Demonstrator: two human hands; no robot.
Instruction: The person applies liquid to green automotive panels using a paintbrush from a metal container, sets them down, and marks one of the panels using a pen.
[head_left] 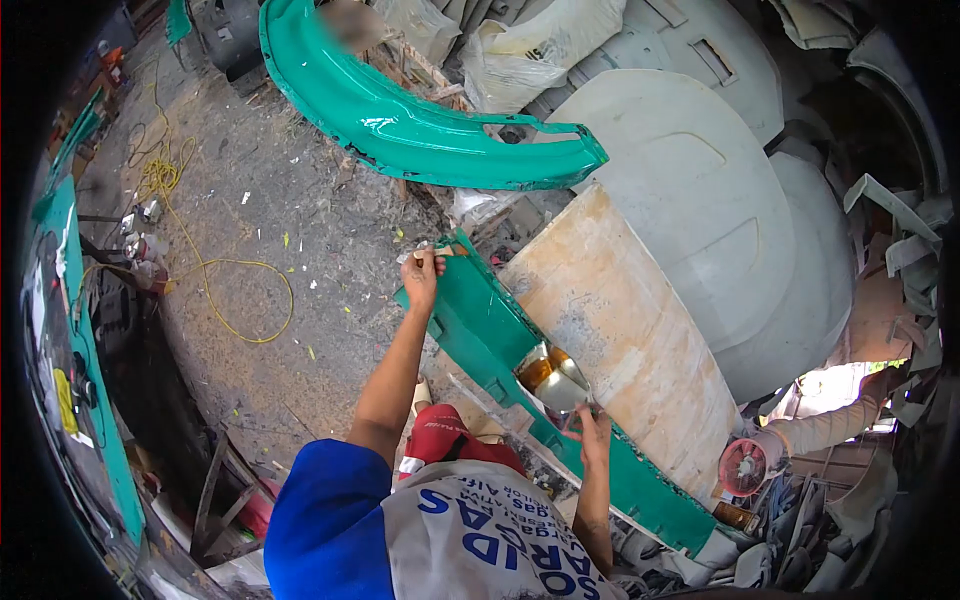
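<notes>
We start at the hands. The left hand (421, 271) pinches a brush (447, 252) by its handle, bristles at the far end of the lower green panel (480, 310). The right hand (592, 432) grips the near edge of a tub (570, 391) — whether the tub rests on the panel or hangs just above it, we cannot tell. Amber liquid (545, 372) lies inside, so supply has not run out.

That panel runs aslant in front of the body, from the brush down to lower right, beside a stained board (610, 290).

Progress, in our judgement: brushing is under way, not finished. We make out no clear line between wet and dry, so the share covered stays uncertain; the stretch from tub to near end probably needs checking.

Beyond, a curved green panel (420, 125) lies apart from the brush, glossy — whether from paint or from a fresh coat, we cannot say. Farther out: pale panels (680, 190) stacked to the right, a yellow cable (162, 177) tangled on the littered floor (345, 285).
</notes>
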